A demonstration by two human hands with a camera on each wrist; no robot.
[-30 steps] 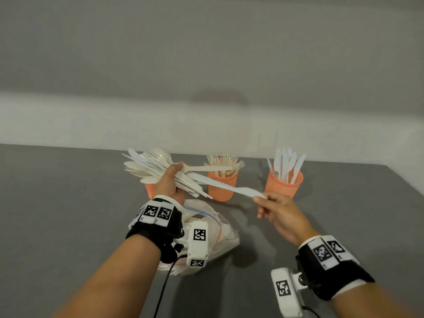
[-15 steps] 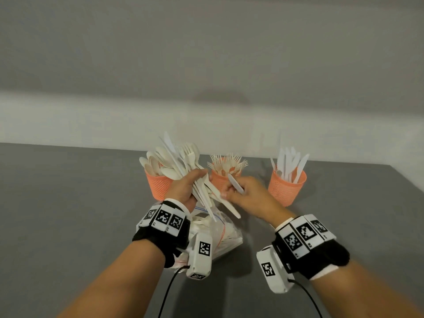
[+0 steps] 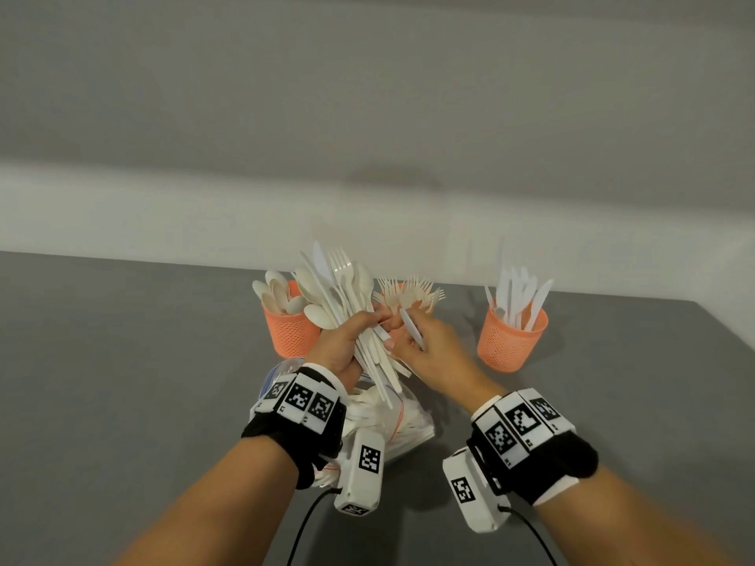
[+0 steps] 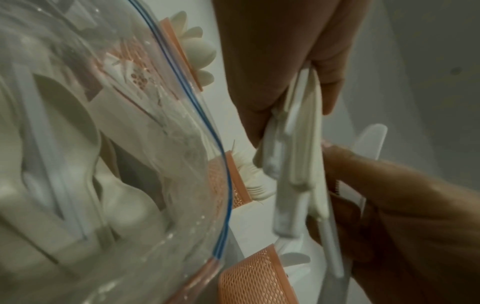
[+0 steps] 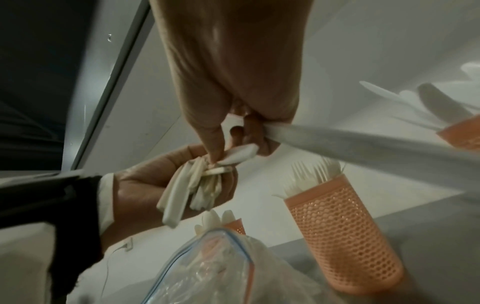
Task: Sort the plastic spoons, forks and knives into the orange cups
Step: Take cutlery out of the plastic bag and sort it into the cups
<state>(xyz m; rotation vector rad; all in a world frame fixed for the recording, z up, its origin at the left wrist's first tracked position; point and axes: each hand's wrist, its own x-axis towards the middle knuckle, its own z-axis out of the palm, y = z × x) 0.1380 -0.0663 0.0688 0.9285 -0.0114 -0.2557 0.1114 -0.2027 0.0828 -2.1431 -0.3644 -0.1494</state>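
My left hand [image 3: 345,345] grips a mixed bundle of white plastic cutlery [image 3: 339,288], held upright above a clear zip bag [image 3: 408,418]. My right hand [image 3: 433,353] touches it from the right, holding a white knife [image 3: 410,326] in its curled fingers. In the right wrist view its thumb and a finger pinch a handle end [image 5: 240,154] of the bundle, and the knife [image 5: 363,142] sticks out to the right. Three orange mesh cups stand behind: the spoon cup [image 3: 288,330], the fork cup [image 5: 342,226], half hidden by my hands in the head view, and the knife cup [image 3: 510,341].
The zip bag [image 4: 103,164] lies on the grey table [image 3: 122,381] under my wrists, with more white cutlery inside. A pale wall runs just behind the cups. The table's right edge [image 3: 727,332] is near the knife cup.
The right hand, which had drawn a knife out to the right, came back to the bundle with the knife in it. The left hand turned the bundle from sideways to upright.
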